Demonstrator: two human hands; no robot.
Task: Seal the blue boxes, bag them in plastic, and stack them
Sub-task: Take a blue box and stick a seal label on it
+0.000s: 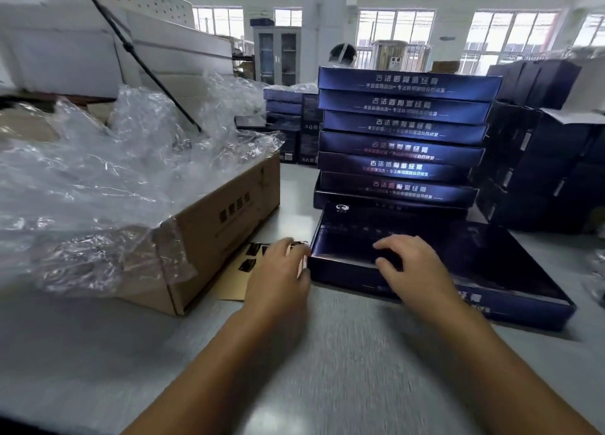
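The blue box [484,261] I'm on lies flat on the counter [327,352], right in front of the tall stack of blue boxes [402,140]. My right hand [412,264] sits on its top near the left end, fingers spread and loosely bent, gripping nothing. My left hand [278,271] is up against the box's left end, over the brown sticker sheet [240,277], but blur and my own knuckles hide the fingertips, so I honestly can't tell if it's pinching anything.
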